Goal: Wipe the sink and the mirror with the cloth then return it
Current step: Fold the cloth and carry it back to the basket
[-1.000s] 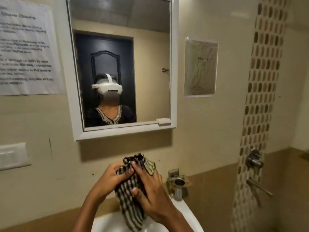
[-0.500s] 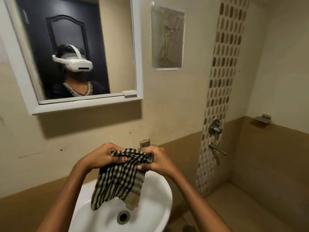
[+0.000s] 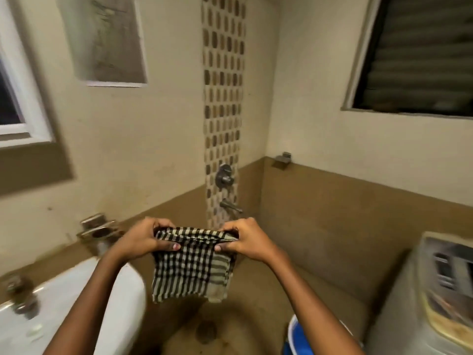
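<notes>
A black-and-cream checked cloth [image 3: 190, 267] hangs folded between my two hands, to the right of the white sink [image 3: 120, 298]. My left hand [image 3: 147, 238] grips its upper left corner and my right hand [image 3: 247, 239] grips its upper right corner, stretching the top edge flat. Below the cloth is the brown floor. Only the white frame corner of the mirror [image 3: 25, 116] shows at the far left edge.
A metal holder [image 3: 96, 228] is fixed to the wall behind the sink, and the tap [image 3: 23, 294] stands on its left rim. Shower fittings [image 3: 225, 176] sit on the tiled strip. A washing machine [image 3: 435, 290] and a blue bucket [image 3: 298, 336] stand at the right. A floor drain [image 3: 206, 331] lies below.
The view has swung right, away from the mirror and sink bowl. My hands have carried the cloth off the sink to its right and spread its top edge wider.
</notes>
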